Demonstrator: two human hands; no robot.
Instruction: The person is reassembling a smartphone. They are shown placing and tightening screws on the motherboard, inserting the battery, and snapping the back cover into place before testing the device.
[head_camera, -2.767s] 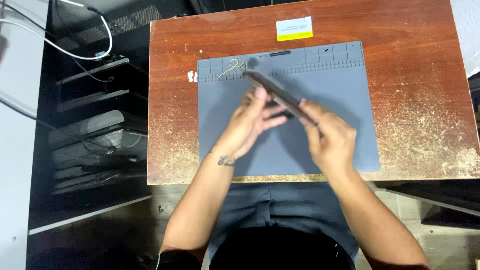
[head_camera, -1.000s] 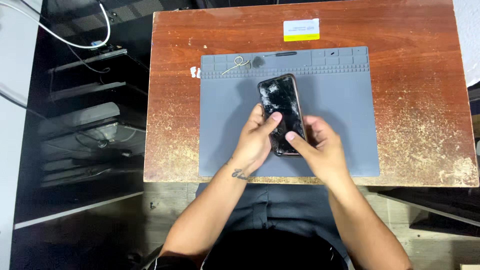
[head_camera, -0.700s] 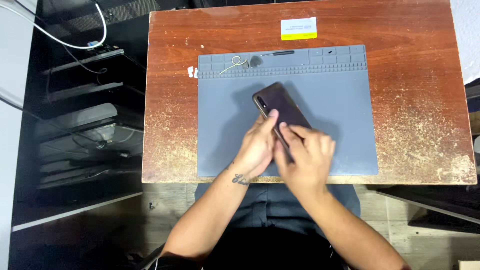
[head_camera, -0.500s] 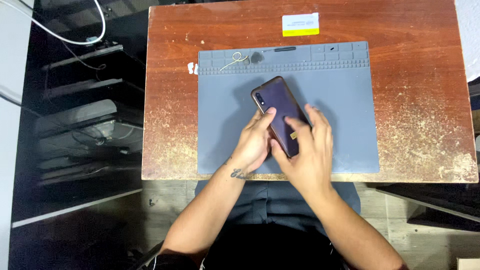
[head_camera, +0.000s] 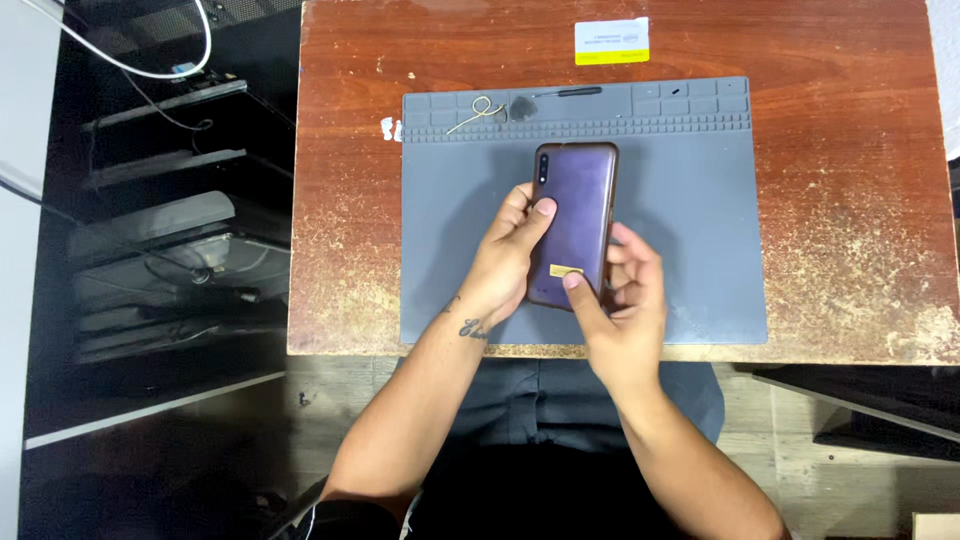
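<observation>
- Left hand (head_camera: 510, 262) grips the dark purple, rectangular smartphone with a glossy back (head_camera: 573, 222) along its left edge; the thumb lies across the back panel and the fingers wrap underneath.
- Right hand (head_camera: 620, 300) grasps the lower right corner of the same phone, thumb tip pressed beside the small gold sticker (head_camera: 567, 270) on the back.
- I read the phone as held just above the grey silicone work mat with ribbed tray slots (head_camera: 690, 250), over its centre, back panel facing up.
- Long axis: it runs nearly straight away from me, top end tilted slightly right. The camera end points toward the far edge of the worn reddish-brown wooden table (head_camera: 840, 150); the bottom end points toward my body.
- Risk: the grip sits on the lower half only. I judge that a loosened thumb could let the top end tip down onto the mat.
- Risk: the glossy back may slide under sideways pressure from either thumb.
- Risk: a thin metal wire tool (head_camera: 478, 112) and a slim black pen-shaped tool (head_camera: 568, 92) lie in the mat's far slots; pushing the phone forward could knock them.
</observation>
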